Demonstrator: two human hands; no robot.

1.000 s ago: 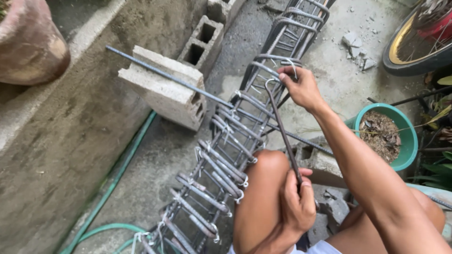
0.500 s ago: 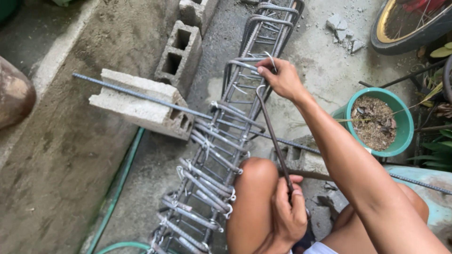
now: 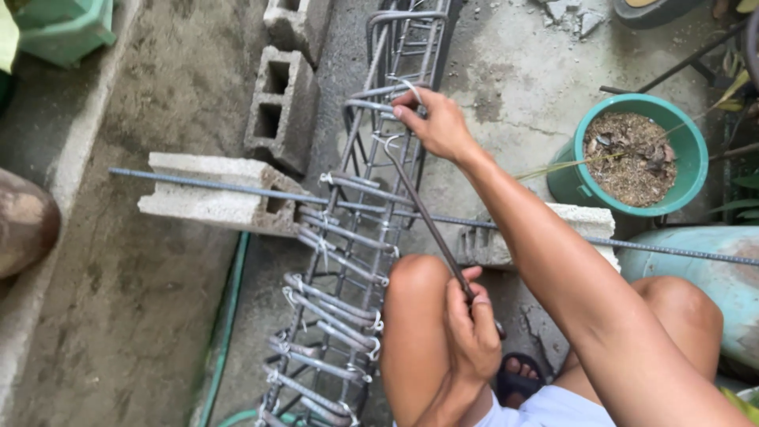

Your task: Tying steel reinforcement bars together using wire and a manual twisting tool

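Rebar cage [image 3: 348, 237]: long grey steel frame of straight bars and bent stirrups, lying lengthwise over a cross bar [image 3: 213, 183] that rests on two concrete blocks, one to the left [image 3: 209, 198] and one to the right [image 3: 581, 221].

Right hand [image 3: 435, 122]: reaches forward to the cage's upper part, fingers curled and pinching a thin tie wire [image 3: 399, 88] at a stirrup.

Left hand [image 3: 470, 328]: closed in a fist around the lower end of a thin dark metal hook tool [image 3: 427, 217], above the left knee; the tool runs up at a slant, its hooked tip at the cage just below the right hand.

Surroundings: two hollow blocks [image 3: 285, 95] upright beside the cage on the concrete floor; green hose [image 3: 225, 332] along the floor at left; teal pot [image 3: 632, 150] filled with dry soil at right; rubble pieces [image 3: 573, 16] near the top edge.
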